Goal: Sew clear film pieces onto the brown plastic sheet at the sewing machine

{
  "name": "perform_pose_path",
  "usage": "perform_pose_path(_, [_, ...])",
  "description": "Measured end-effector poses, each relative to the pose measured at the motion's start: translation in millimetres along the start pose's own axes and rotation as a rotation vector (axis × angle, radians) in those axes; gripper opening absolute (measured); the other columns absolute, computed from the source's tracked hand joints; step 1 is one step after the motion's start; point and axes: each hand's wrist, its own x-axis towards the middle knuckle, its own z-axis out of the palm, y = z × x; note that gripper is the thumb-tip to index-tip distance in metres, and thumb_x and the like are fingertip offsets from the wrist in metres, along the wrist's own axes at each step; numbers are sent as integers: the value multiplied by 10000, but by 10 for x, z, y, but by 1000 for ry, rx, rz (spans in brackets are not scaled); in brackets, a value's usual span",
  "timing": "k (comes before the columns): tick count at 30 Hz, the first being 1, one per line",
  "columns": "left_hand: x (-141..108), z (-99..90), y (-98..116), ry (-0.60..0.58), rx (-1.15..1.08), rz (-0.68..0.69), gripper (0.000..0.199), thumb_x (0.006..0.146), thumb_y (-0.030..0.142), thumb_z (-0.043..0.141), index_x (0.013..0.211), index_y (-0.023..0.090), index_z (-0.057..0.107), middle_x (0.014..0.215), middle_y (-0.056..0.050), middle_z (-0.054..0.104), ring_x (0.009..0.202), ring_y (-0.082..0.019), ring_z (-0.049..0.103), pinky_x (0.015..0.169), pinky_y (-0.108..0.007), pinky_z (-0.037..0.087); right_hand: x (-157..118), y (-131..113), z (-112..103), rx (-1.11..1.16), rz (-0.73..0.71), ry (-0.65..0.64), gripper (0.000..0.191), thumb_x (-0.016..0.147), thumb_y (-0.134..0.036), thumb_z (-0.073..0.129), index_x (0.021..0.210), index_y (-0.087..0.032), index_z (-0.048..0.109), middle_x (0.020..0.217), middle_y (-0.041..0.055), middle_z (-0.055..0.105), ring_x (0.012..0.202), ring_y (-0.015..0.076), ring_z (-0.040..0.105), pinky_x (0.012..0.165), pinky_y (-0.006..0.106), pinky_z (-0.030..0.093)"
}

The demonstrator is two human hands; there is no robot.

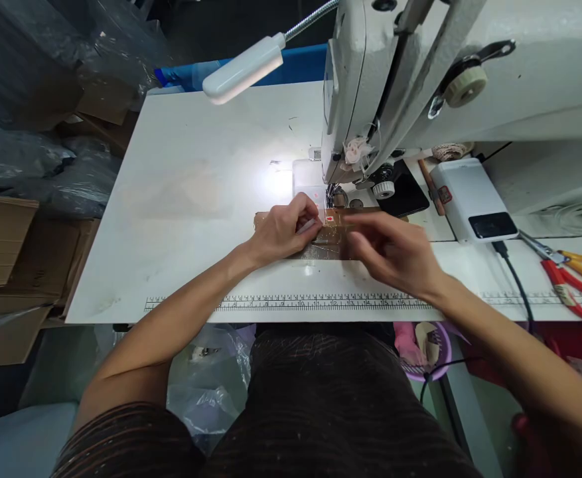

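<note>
Just in front of the needle of the sewing machine (331, 194), my left hand (291, 229) is closed in a pinch on a small white piece (306, 226). Beneath my fingers lies a brown taped strip (334, 234) with a small red-and-white mark near the needle. My right hand (390, 249) is over the strip's right part, its fingers partly bent and blurred; whether they hold anything cannot be made out.
A lamp (243, 68) hangs over the white table (181, 199). Right of the needle are a black phone (409, 189), a white power bank (474, 199) with a cable, and scissors (564, 265). A printed ruler (320, 303) runs along the front edge. Cardboard boxes (26, 265) stand left.
</note>
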Motion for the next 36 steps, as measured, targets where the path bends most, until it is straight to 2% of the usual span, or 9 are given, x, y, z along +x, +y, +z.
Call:
perform_pose_path(3, [7, 39, -32, 17, -121, -63, 180, 867, 272, 591, 1020, 189, 544, 814, -15, 746, 699, -118, 673, 598, -246, 533, 232, 158, 126, -26, -9, -118, 317, 911, -315, 554, 1124, -122, 687, 853, 69, 666, 650, 147, 564, 653, 310, 481])
perform_pose_path(6, [18, 57, -59, 4, -174, -78, 200, 870, 273, 579, 1046, 191, 528, 866, -30, 769, 713, -121, 688, 595, -251, 537, 375, 265, 192, 41, 94, -154, 290, 872, -322, 549, 1010, -110, 691, 717, 33, 632, 572, 126, 509, 575, 281, 428])
perform_pose_path(11, [18, 54, -63, 4, -195, -65, 199, 860, 245, 594, 1039, 186, 532, 862, -18, 776, 681, -109, 679, 566, -239, 503, 415, 270, 223, 123, 147, -150, 211, 842, -332, 548, 853, -148, 651, 630, -1, 580, 532, 109, 456, 522, 261, 357])
perform_pose_path(16, [20, 62, -56, 24, -218, -32, 185, 853, 213, 612, 1017, 177, 535, 819, -2, 765, 632, -79, 650, 575, -209, 496, 404, 229, 278, -19, 171, -158, 100, 831, -268, 541, 815, -178, 581, 649, 4, 585, 549, 125, 477, 545, 271, 345])
perform_pose_path(21, [25, 72, -55, 39, -239, -6, 194, 851, 198, 648, 1023, 165, 565, 809, -5, 759, 656, -81, 664, 607, -203, 519, 385, 229, 367, -239, 184, -82, 72, 854, -253, 511, 869, -194, 548, 731, 62, 634, 616, 198, 536, 586, 321, 339])
perform_pose_path(25, [23, 77, -76, 5, -332, 12, 269, 875, 227, 659, 1125, 153, 596, 856, -25, 775, 746, -106, 712, 694, -228, 568, 365, 268, 374, -245, 252, 48, 45, 853, -259, 490, 835, -219, 484, 796, 96, 642, 679, 229, 563, 634, 351, 380])
perform_pose_path(29, [25, 62, -92, -23, -284, -35, 200, 891, 298, 670, 1054, 196, 726, 897, -21, 786, 815, -135, 734, 722, -244, 578, 318, 229, 361, -19, 143, 56, 57, 881, -271, 479, 870, -230, 440, 787, 45, 598, 660, 178, 518, 638, 330, 407])
perform_pose_path(33, [49, 10, -105, -53, -186, -25, 138, 888, 279, 661, 912, 220, 784, 867, -5, 785, 821, -140, 728, 702, -241, 562, 284, 156, 399, 271, -18, -97, 54, 961, -283, 406, 938, -238, 426, 822, 18, 570, 632, 141, 483, 602, 295, 423])
perform_pose_path(36, [63, -49, -143, -58, -172, 46, 143, 882, 234, 644, 880, 211, 786, 846, -8, 779, 793, -129, 716, 719, -246, 560, 287, 211, 310, 169, -87, -194, 53, 962, -282, 385, 944, -237, 408, 782, 16, 555, 591, 144, 470, 565, 295, 401])
